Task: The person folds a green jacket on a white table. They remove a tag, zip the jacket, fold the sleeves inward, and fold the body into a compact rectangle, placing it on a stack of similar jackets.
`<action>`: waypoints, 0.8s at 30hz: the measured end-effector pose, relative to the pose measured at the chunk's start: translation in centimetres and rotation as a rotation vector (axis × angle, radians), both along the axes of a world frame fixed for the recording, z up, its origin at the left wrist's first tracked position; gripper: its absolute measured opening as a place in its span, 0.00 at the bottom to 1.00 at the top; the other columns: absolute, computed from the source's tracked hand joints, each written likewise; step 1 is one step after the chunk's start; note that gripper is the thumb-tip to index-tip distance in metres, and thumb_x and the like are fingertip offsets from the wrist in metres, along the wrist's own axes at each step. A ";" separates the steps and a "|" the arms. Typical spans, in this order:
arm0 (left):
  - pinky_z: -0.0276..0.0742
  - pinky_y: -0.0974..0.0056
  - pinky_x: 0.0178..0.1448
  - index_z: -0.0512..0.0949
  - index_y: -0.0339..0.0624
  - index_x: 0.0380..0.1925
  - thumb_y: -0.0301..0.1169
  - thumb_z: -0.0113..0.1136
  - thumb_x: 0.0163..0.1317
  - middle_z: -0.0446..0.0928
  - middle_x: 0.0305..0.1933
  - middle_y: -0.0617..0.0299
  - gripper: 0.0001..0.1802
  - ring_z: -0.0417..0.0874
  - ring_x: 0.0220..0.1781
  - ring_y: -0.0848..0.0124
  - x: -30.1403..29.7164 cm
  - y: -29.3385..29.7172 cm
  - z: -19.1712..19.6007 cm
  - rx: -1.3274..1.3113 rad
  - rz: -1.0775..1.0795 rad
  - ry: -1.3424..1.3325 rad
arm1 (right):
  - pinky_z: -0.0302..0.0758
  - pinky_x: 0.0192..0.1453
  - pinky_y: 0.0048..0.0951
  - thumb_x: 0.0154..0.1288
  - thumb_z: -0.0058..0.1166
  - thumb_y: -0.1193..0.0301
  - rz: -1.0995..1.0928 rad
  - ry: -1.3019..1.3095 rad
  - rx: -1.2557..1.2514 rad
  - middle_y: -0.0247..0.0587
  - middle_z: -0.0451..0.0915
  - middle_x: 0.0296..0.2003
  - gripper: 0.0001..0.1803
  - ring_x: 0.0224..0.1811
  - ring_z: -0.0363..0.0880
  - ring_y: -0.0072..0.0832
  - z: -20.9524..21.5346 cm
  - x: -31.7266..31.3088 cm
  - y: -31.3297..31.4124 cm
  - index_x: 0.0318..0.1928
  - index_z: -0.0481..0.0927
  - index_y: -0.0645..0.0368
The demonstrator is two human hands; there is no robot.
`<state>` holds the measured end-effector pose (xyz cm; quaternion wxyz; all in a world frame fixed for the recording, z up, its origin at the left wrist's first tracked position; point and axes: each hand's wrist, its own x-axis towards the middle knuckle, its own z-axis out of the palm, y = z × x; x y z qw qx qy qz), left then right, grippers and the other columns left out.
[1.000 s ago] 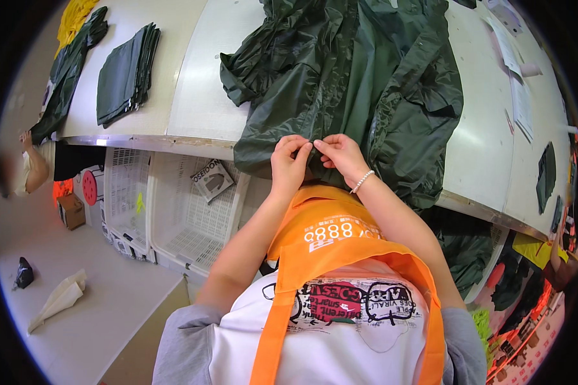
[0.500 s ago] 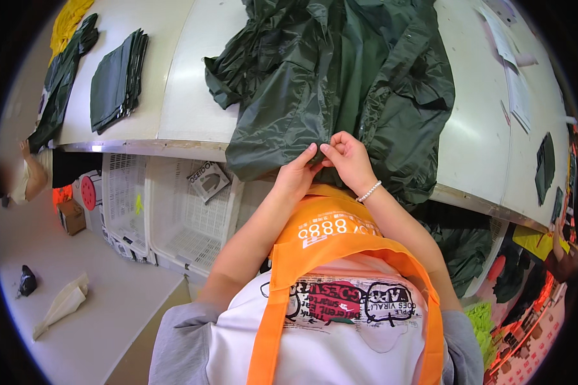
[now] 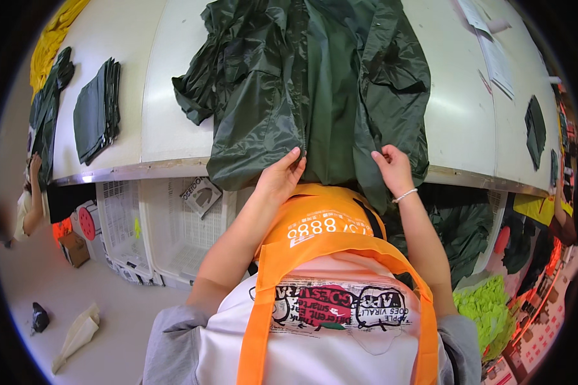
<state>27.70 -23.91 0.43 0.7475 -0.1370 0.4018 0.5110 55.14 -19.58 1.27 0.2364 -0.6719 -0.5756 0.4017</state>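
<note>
Jacket (image 3: pixel 257 122), dark green, lies open on the desk (image 3: pixel 456 122) with its hem (image 3: pixel 231 179) hanging past the near edge, apparently bringing both front borders within reach: the left hand (image 3: pixel 280 173) pinches the one with the zipper (image 3: pixel 304 131), the right hand (image 3: pixel 395 170) the opposite one, holding the front parted.

The green jacket (image 3: pixel 331 96) runs off the top edge, as does the yellow cloth (image 3: pixel 51 45), upper left. The co-worker (image 3: pixel 32 208) at far left is blurred. The table (image 3: pixel 160 109) partly hides the white basket (image 3: pixel 180 247), lower left.
</note>
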 end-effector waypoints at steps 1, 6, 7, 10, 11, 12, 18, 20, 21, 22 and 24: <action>0.79 0.71 0.45 0.75 0.37 0.35 0.24 0.61 0.59 0.77 0.38 0.59 0.06 0.78 0.41 0.70 -0.1 0.4 0.0 -0.008 -0.006 0.005 | 0.69 0.29 0.26 0.54 0.65 0.67 0.027 -0.139 0.042 0.36 0.74 0.19 0.15 0.21 0.68 0.21 1.8 1.0 0.4 0.29 0.76 0.66; 0.80 0.71 0.41 0.74 0.38 0.33 0.27 0.62 0.59 0.76 0.36 0.60 0.07 0.77 0.37 0.70 -0.6 0.6 -0.1 -0.029 -0.054 0.004 | 0.66 0.31 0.21 0.53 0.68 0.61 -0.719 -0.261 0.407 0.26 0.72 0.20 0.17 0.24 0.64 0.16 7.0 16.5 1.5 0.23 0.78 0.62; 0.80 0.71 0.42 0.74 0.38 0.33 0.27 0.62 0.59 0.76 0.36 0.60 0.07 0.77 0.38 0.70 -0.6 0.5 -0.1 -0.030 -0.065 -0.011 | 0.67 0.30 0.22 0.55 0.67 0.62 -0.736 -0.479 0.668 0.28 0.73 0.19 0.17 0.23 0.64 0.17 9.1 17.0 0.9 0.23 0.78 0.63; 0.80 0.70 0.44 0.74 0.38 0.36 0.29 0.61 0.60 0.77 0.39 0.58 0.09 0.78 0.41 0.69 0.1 0.3 0.5 -0.023 -0.129 -0.064 | 0.71 0.31 0.22 0.55 0.66 0.68 -0.548 -0.541 0.790 0.31 0.75 0.20 0.12 0.23 0.69 0.19 13.4 6.6 -0.7 0.24 0.76 0.59; 0.80 0.69 0.45 0.73 0.37 0.37 0.29 0.61 0.61 0.77 0.40 0.58 0.09 0.79 0.42 0.69 0.8 0.5 0.9 -0.008 -0.164 -0.092 | 0.71 0.31 0.24 0.57 0.64 0.66 -0.365 -0.481 0.660 0.33 0.76 0.20 0.12 0.23 0.70 0.19 13.0 1.5 -1.4 0.25 0.76 0.58; 0.80 0.66 0.49 0.72 0.37 0.40 0.31 0.60 0.62 0.77 0.42 0.57 0.12 0.79 0.44 0.67 1.4 0.6 1.3 0.013 -0.220 -0.155 | 0.72 0.30 0.27 0.60 0.60 0.64 -0.225 -0.295 0.426 0.35 0.74 0.19 0.12 0.23 0.70 0.21 11.8 -2.4 -2.1 0.27 0.75 0.58; 0.64 0.59 0.65 0.71 0.37 0.46 0.40 0.54 0.66 0.72 0.50 0.56 0.18 0.70 0.55 0.64 4.4 1.4 0.3 0.051 -0.500 -0.055 | 0.71 0.32 0.48 0.65 0.47 0.69 0.134 -0.227 0.140 0.54 0.77 0.28 0.08 0.31 0.76 0.53 1.3 -10.3 -4.6 0.37 0.64 0.60; 0.63 0.60 0.64 0.71 0.35 0.46 0.38 0.55 0.65 0.72 0.51 0.55 0.17 0.70 0.55 0.65 4.5 1.7 -1.4 0.036 -0.461 -0.013 | 0.71 0.33 0.49 0.65 0.47 0.70 0.140 -0.121 0.129 0.55 0.77 0.28 0.09 0.31 0.75 0.55 -0.1 -10.5 -5.0 0.36 0.63 0.60; 0.62 0.61 0.63 0.72 0.33 0.46 0.35 0.57 0.64 0.72 0.52 0.54 0.17 0.70 0.56 0.66 4.9 1.8 -2.3 0.047 -0.415 -0.023 | 0.71 0.33 0.49 0.64 0.48 0.71 0.147 -0.071 0.129 0.55 0.77 0.27 0.09 0.31 0.75 0.56 -0.4 -10.5 -5.0 0.36 0.63 0.60; 0.62 0.62 0.63 0.72 0.31 0.46 0.33 0.59 0.63 0.72 0.54 0.54 0.17 0.69 0.57 0.66 5.2 1.9 -3.2 0.059 -0.370 -0.034 | 0.70 0.34 0.49 0.64 0.49 0.72 0.129 -0.003 0.105 0.56 0.76 0.27 0.09 0.31 0.74 0.57 -0.3 -10.4 -4.9 0.35 0.63 0.61; 0.63 0.63 0.62 0.73 0.31 0.45 0.31 0.59 0.62 0.73 0.51 0.54 0.16 0.71 0.55 0.67 6.4 2.4 -2.7 0.062 -0.253 0.031 | 0.70 0.32 0.43 0.64 0.50 0.72 0.071 0.044 0.121 0.55 0.74 0.25 0.08 0.28 0.74 0.53 0.7 -9.5 -4.2 0.36 0.65 0.62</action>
